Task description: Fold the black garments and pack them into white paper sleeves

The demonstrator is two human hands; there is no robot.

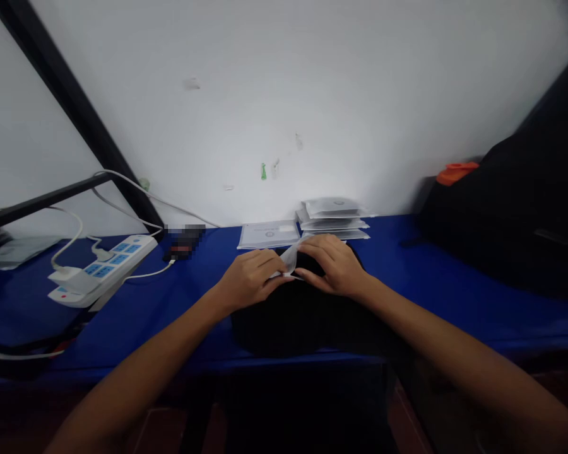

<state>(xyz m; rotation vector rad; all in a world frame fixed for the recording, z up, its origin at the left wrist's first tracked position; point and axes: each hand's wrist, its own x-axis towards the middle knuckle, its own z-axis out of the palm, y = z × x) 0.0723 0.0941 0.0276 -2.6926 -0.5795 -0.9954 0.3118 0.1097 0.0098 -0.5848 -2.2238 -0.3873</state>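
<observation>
— While your left hand (248, 279) and right hand (334, 266) sit close together at the lower middle of the frame, what have your fingers (322, 251) got?

— A white wrapper (288, 258), thin and rising between my hands. My fingers close on it from both sides, thumbs and fingertips together, so it looks pinched rather than merely touched.

— What lies beneath it?

— A black bundle (307, 321) sits on the counter right under my palms, with its dark top just below the wrapper. It looks soft and light, so I'd expect it to give under pressure. The wrapper looks flimsy, so the safest hold is a gentle pinch at its edge.

— And farther out?

— On the blue-covered counter (407, 290), a flat white packet (269, 234) lies just beyond my left hand, beside a stack of white packets (334, 217) near the wall. At left sit a white power strip (101, 268) and a blurred object (184, 243) I can't make out, with white cables (123, 202) trailing up toward the upper left. At right slumps a black bag (502, 214) with an orange tab (457, 172). Behind everything rises a white wall (312, 94).
</observation>
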